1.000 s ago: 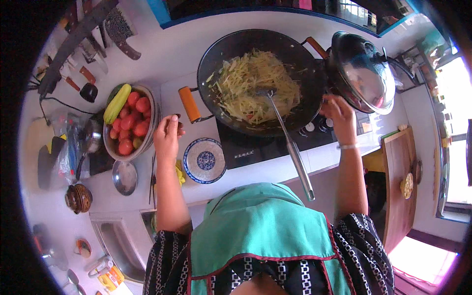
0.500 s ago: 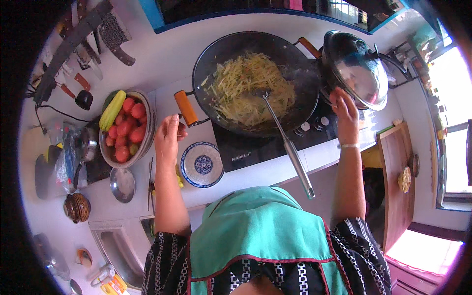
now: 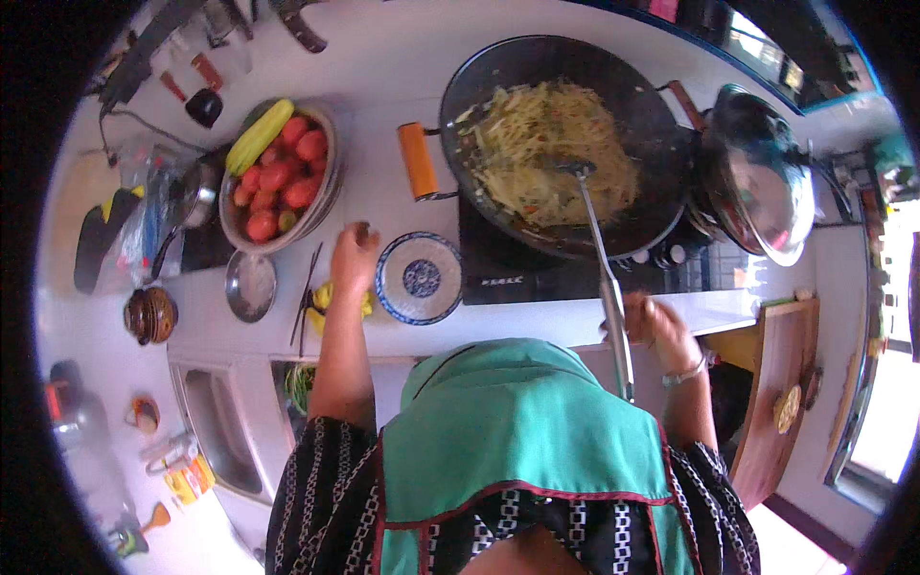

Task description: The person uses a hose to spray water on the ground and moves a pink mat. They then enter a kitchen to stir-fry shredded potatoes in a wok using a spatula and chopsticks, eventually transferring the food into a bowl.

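Observation:
A long-handled metal spatula [image 3: 599, 240] slants out of a black wok [image 3: 460, 91] holding pale shredded vegetables [image 3: 546, 144]. My right hand [image 3: 661, 331] is at the lower part of its handle; fingertips show just past the handle's left side, while the thumb stands apart. Left of the wok, my left hand [image 3: 355, 254] hovers over the counter with its fingers curled in, and I see nothing held in it. Beside that hand lies a blue-and-white plate [image 3: 422, 257] with only its pattern showing.
A glass lid [image 3: 762, 182] leans at the wok's right. The wok's orange side handle [image 3: 418, 161] points left. A bowl [image 3: 333, 187] of tomatoes and a yellow-green gourd stands left, with a small metal bowl [image 3: 251, 285] and chopsticks [image 3: 307, 302] nearer. A sink [image 3: 216, 422] lies lower left.
My right hand has come down from the lid to the spatula handle. My left hand's fingers have curled in, away from the wok's side handle. The whole view has shifted.

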Available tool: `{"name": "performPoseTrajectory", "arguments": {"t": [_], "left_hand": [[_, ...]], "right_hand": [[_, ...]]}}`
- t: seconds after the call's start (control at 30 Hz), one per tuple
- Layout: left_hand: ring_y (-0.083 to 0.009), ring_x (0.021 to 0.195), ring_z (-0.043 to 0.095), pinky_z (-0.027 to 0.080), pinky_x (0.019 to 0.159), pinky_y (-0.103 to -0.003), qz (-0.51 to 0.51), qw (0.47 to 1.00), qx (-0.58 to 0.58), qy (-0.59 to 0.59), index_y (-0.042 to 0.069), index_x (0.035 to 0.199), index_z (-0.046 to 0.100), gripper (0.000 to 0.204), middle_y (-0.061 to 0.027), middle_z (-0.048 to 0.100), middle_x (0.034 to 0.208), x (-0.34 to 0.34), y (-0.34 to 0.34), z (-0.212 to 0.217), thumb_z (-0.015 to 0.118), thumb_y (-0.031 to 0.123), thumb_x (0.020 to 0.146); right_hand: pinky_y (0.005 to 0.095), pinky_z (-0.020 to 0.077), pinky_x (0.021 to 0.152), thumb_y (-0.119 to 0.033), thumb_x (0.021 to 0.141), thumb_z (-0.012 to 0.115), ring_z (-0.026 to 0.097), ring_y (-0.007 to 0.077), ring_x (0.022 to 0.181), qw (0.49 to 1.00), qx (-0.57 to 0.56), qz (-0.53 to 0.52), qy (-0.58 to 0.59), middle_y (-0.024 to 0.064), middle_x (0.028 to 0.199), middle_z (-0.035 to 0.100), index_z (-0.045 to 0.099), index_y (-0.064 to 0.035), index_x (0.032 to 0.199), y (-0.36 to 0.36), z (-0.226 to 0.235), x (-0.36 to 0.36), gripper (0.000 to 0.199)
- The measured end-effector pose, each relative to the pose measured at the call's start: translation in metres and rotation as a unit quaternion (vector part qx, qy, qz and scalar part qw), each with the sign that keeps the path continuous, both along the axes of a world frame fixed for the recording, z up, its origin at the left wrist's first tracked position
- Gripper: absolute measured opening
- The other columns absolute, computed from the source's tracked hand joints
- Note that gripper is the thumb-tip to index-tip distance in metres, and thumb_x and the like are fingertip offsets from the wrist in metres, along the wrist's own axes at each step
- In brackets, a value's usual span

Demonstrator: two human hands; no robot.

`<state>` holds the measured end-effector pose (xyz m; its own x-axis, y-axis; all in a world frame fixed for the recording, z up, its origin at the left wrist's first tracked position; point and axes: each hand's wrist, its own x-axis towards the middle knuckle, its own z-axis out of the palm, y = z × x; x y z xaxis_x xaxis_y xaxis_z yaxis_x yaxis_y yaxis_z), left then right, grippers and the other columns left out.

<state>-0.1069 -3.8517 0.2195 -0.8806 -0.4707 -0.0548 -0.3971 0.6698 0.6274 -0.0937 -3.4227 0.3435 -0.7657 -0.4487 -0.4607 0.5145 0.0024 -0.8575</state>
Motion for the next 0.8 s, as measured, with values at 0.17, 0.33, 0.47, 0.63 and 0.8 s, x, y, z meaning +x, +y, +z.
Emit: {"name": "performPoseTrajectory", "arguments": {"t": [0.17,0.33,0.47,0.63,0.8], "left_hand": [[-0.0358,0.102,0.051,0.043,0.084,-0.041,-0.056,0.987,-0.073,-0.129,0.003,0.117,0.045,0.05,-0.0209,0.053,0.109,0.023,-0.001,-0.086,0.06,0.02,0.072],[-0.0353,0.095,0.056,0.044,0.082,-0.041,-0.097,0.973,-0.015,-0.211,0.002,0.108,0.052,0.041,-0.0213,0.059,0.099,0.009,-0.019,-0.117,0.058,0.016,0.069],[-0.0303,0.09,0.058,0.044,0.079,-0.037,-0.152,0.961,0.151,-0.176,0.0,0.103,0.055,0.035,-0.0192,0.061,0.096,0.015,-0.03,-0.092,0.054,0.012,0.07],[-0.019,0.085,0.056,0.045,0.077,-0.032,0.024,0.884,0.462,-0.066,0.0,0.107,0.053,0.036,-0.0079,0.058,0.095,0.055,-0.072,-0.02,0.051,0.011,0.073],[-0.0203,0.099,0.052,0.041,0.087,-0.033,0.101,0.723,0.661,0.172,0.0,0.107,0.052,0.037,-0.0103,0.054,0.105,0.054,-0.096,0.024,0.053,0.019,0.075]], "right_hand": [[0.0262,0.0469,0.06,-0.03,0.086,0.047,0.059,0.0198,0.07,0.977,-0.149,-0.028,-0.147,0.0145,0.084,0.058,0.036,0.0051,0.125,-0.043,0.023,0.021,0.054],[0.0216,0.0353,0.043,-0.019,0.087,0.043,0.043,0.0106,0.048,0.969,-0.134,-0.069,-0.196,0.0051,0.068,0.048,0.037,0.0059,0.124,-0.042,0.033,0.018,0.046],[0.0196,0.0273,0.037,-0.017,0.089,0.042,0.035,0.0056,0.041,0.99,-0.032,-0.062,-0.125,0.0016,0.065,0.044,0.041,0.0013,0.123,-0.026,0.058,0.007,0.039],[0.026,0.0422,0.054,-0.007,0.082,0.053,0.05,0.0137,0.058,0.876,0.416,0.076,0.232,0.005,0.074,0.054,0.043,-0.0027,0.124,0.025,0.112,-0.017,0.043],[0.0315,0.0463,0.075,0.001,0.073,0.058,0.059,0.0227,0.085,0.575,0.704,0.16,0.386,0.012,0.094,0.061,0.057,-0.0109,0.113,-0.005,0.229,-0.046,0.041]]}}
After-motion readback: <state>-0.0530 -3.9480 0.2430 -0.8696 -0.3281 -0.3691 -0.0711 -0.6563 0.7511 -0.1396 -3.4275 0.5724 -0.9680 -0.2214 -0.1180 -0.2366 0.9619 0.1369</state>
